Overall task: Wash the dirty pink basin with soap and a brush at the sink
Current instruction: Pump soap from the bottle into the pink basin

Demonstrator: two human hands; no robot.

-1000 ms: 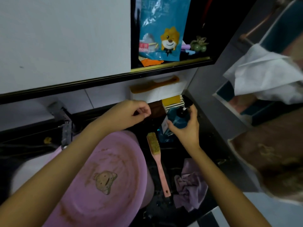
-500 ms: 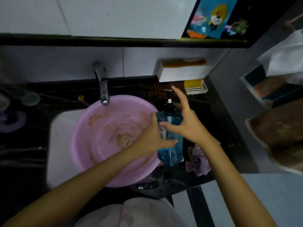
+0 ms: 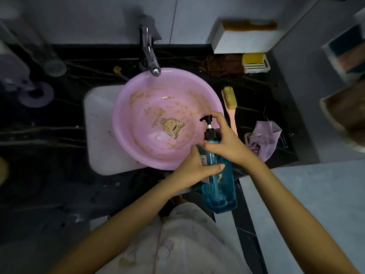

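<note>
Currently: bottle (image 3: 219, 186) is translucent blue plastic, flat-sided, with a black pump and a white stem. Basin (image 3: 166, 117) is round, smooth pink plastic, streaked with brown smears and with a cartoon figure on its floor. Brush (image 3: 230, 103) has a pink handle and tan bristles.

Bottle's long axis: base toward the person's body, pump at the far end. The nozzle points left, over the basin's near-right rim.

Grip: left hand (image 3: 194, 169) wraps the bottle's body, thumb laid across the front face. Right hand (image 3: 227, 139) curls over the top, forefinger arched onto the pump head, thumb against the bottle's shoulder.

Basin sits in the white sink (image 3: 98, 131) under the tap (image 3: 151, 56), just left of and beyond both hands. The left hand overlaps its near rim.

Brush lies on the dark counter (image 3: 254, 91) just beyond the right hand, bristle head farthest away, handle end hidden behind that hand. A crumpled lilac cloth (image 3: 264, 139) lies just right of the right hand.
</note>
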